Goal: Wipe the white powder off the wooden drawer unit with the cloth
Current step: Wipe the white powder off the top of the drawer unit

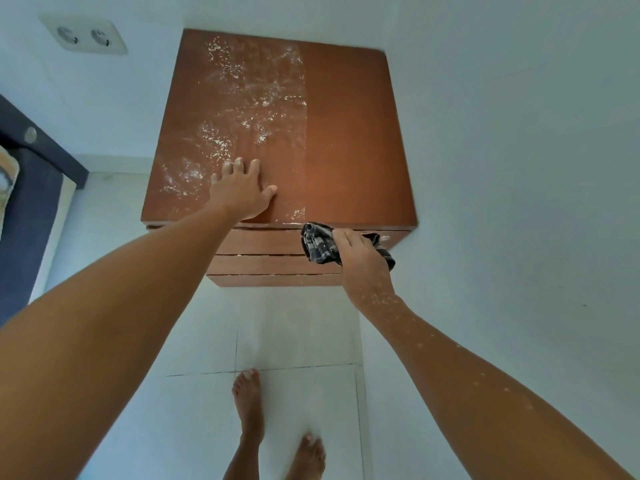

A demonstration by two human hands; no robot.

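Observation:
The wooden drawer unit [353, 140] stands in a corner against white walls. White powder [242, 98] covers the left and middle of its top, while the right strip is bare wood with a sharp edge between them. My left hand [242, 192] lies flat on the top near the front edge, fingers spread, powder on the fingertips. My right hand [360, 251] grips a bunched dark checked cloth [318, 244] just in front of the top's front edge, over the upper drawer front. Powder specks dot my right forearm.
A double wall socket [85, 36] sits on the left wall. A dark blue piece of furniture [31, 202] stands at the left edge. Pale floor tiles [294, 341] lie below, with my bare feet [249, 407] on them. The right wall is close to the unit.

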